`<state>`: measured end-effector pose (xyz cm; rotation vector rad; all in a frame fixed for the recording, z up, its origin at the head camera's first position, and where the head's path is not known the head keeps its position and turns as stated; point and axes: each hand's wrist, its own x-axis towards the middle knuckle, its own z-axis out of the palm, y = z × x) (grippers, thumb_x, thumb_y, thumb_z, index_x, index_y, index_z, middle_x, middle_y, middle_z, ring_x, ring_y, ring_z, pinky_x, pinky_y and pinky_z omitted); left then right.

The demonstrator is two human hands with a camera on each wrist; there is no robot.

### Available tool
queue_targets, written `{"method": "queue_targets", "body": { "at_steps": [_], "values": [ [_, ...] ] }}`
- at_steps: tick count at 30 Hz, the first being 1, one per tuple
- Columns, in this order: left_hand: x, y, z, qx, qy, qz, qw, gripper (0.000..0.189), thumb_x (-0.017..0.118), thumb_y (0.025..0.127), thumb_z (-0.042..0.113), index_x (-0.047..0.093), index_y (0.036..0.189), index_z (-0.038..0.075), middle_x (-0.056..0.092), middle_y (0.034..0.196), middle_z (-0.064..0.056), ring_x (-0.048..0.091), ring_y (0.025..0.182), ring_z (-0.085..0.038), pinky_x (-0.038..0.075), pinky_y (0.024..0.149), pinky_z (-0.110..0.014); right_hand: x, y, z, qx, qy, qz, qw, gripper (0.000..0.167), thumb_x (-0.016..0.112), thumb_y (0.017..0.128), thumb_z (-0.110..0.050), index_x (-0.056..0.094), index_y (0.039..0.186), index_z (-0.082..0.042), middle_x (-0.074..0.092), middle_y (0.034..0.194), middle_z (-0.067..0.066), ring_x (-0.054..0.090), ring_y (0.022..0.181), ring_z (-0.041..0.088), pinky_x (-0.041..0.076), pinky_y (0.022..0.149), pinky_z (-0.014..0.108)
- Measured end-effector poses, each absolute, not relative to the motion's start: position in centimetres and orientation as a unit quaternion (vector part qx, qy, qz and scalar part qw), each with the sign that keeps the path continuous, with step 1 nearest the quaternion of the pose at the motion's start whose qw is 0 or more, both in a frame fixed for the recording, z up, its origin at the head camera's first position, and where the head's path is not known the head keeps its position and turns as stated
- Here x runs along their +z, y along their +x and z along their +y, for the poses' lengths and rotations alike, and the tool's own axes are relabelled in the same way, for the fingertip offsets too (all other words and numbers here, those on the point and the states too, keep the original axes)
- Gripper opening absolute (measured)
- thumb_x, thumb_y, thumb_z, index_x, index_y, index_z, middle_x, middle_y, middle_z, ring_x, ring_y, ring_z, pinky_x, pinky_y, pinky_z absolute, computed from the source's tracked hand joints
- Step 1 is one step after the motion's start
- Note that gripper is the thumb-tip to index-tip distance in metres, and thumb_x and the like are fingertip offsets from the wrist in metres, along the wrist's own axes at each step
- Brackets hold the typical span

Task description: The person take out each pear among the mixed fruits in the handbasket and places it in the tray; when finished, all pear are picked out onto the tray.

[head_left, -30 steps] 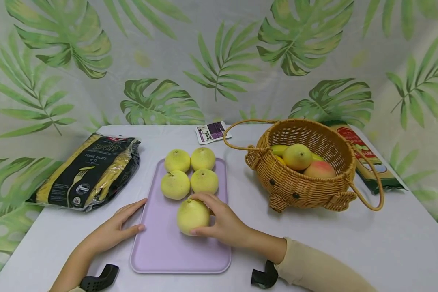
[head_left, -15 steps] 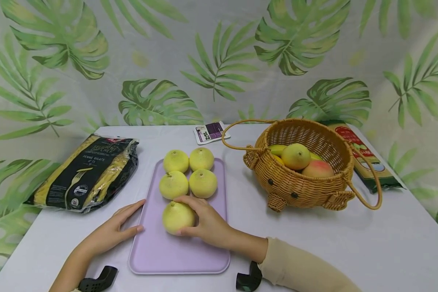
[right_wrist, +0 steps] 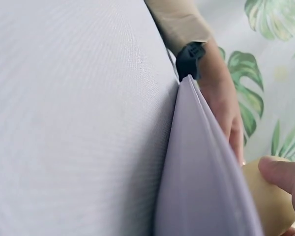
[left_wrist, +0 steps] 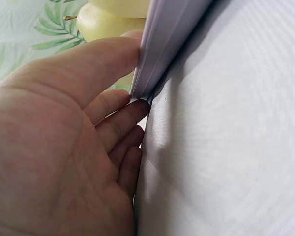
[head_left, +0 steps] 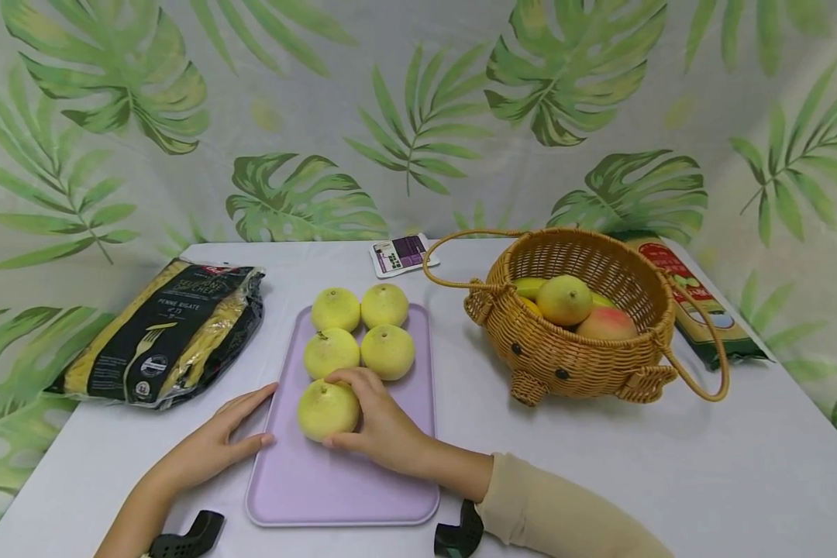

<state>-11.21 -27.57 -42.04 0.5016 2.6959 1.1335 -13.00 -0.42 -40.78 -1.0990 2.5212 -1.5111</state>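
My right hand (head_left: 384,426) grips a round, pale yellow pear (head_left: 326,411) from its right side, over the lilac tray (head_left: 345,500). Just behind it, several similar pears (head_left: 387,353) sit on the tray in two rows. Along the tray's left rim rest the fingertips and thumb of my left hand (head_left: 209,446), fingers extended. Seen from the left wrist, the left hand (left_wrist: 64,132) has its thumb and fingers against the tray edge (left_wrist: 155,54). The right wrist view shows only the thumb (right_wrist: 285,174) on the pear (right_wrist: 265,201); the other fingers are mostly hidden.
A wicker pig-shaped basket (head_left: 572,364) holding fruit stands to the right, its handles sticking out. Behind it lies a green-and-red packet (head_left: 704,310). A bag of penne (head_left: 167,333) is at the left, and a small purple-and-white sachet (head_left: 403,254) lies at the back.
My right hand has moved left across the tray with the pear, which is now in front of the left pear of the nearer row. The left hand has stayed at the tray's edge.
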Motion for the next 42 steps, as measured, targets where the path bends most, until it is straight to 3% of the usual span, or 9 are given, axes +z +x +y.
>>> {"method": "queue_targets", "body": {
  "at_steps": [6, 12, 16, 20, 27, 36, 42],
  "values": [
    [-42.0, -11.0, -27.5, 0.379, 0.170, 0.905, 0.085, 0.068, 0.061, 0.085, 0.034, 0.028, 0.142, 0.019, 0.030, 0.139, -0.018, 0.022, 0.126, -0.040, 0.018, 0.094, -0.064, -39.7, -12.8, 0.0, -0.466, -0.343, 0.815, 0.030, 0.077, 0.076, 0.071, -0.031, 0.031, 0.133, -0.021, 0.032, 0.130, 0.001, 0.037, 0.116, 0.012, 0.032, 0.099, 0.029],
    [-42.0, -11.2, -27.6, 0.382, 0.172, 0.904, 0.087, 0.068, 0.061, 0.085, 0.033, 0.028, 0.143, 0.018, 0.029, 0.139, -0.017, 0.021, 0.127, -0.039, 0.018, 0.095, -0.063, -36.6, -12.4, 2.4, -0.486, -0.360, 0.796, 0.025, 0.067, 0.068, 0.080, -0.028, 0.030, 0.134, -0.015, 0.033, 0.132, -0.001, 0.036, 0.119, 0.016, 0.032, 0.099, 0.029],
    [-42.0, -11.2, -27.5, 0.383, 0.170, 0.904, 0.090, 0.069, 0.061, 0.085, 0.034, 0.027, 0.143, 0.019, 0.029, 0.139, -0.018, 0.021, 0.127, -0.040, 0.017, 0.095, -0.064, -34.6, -12.2, 5.1, -0.484, -0.405, 0.775, -0.048, 0.062, 0.066, 0.083, -0.022, 0.033, 0.133, -0.008, 0.036, 0.133, 0.003, 0.032, 0.124, 0.016, 0.027, 0.102, 0.032],
    [-42.0, -11.2, -27.5, 0.383, 0.168, 0.904, 0.091, 0.069, 0.061, 0.085, 0.034, 0.027, 0.143, 0.020, 0.029, 0.140, -0.017, 0.021, 0.127, -0.039, 0.017, 0.095, -0.063, -33.1, -12.1, 8.5, -0.465, -0.447, 0.747, -0.159, 0.056, 0.060, 0.086, -0.028, 0.037, 0.129, 0.000, 0.042, 0.129, 0.013, 0.037, 0.122, 0.025, 0.029, 0.102, 0.036],
    [-42.0, -11.2, -27.6, 0.384, 0.165, 0.904, 0.092, 0.069, 0.061, 0.085, 0.035, 0.027, 0.143, 0.021, 0.029, 0.140, -0.017, 0.020, 0.128, -0.040, 0.017, 0.095, -0.064, -30.3, -11.9, 14.4, -0.418, -0.440, 0.739, -0.291, 0.055, 0.055, 0.089, -0.033, 0.044, 0.117, 0.014, 0.050, 0.119, 0.020, 0.042, 0.117, 0.022, 0.032, 0.099, 0.031],
    [-42.2, -11.3, -27.6, 0.383, 0.163, 0.905, 0.092, 0.068, 0.061, 0.085, 0.035, 0.027, 0.143, 0.022, 0.028, 0.141, -0.015, 0.020, 0.128, -0.039, 0.017, 0.095, -0.064, -27.5, -12.7, 21.5, -0.369, -0.363, 0.790, -0.329, 0.066, 0.056, 0.086, -0.043, 0.045, 0.120, 0.013, 0.050, 0.123, 0.014, 0.043, 0.116, 0.017, 0.032, 0.098, 0.025],
    [-42.2, -11.3, -27.7, 0.384, 0.165, 0.904, 0.091, 0.068, 0.061, 0.085, 0.035, 0.027, 0.143, 0.021, 0.029, 0.140, -0.016, 0.020, 0.128, -0.039, 0.017, 0.095, -0.064, -25.9, -14.4, 25.9, -0.331, -0.319, 0.834, -0.305, 0.060, 0.066, 0.082, -0.031, 0.045, 0.127, 0.004, 0.049, 0.125, 0.011, 0.043, 0.115, 0.010, 0.032, 0.094, 0.018]
  ]
}}
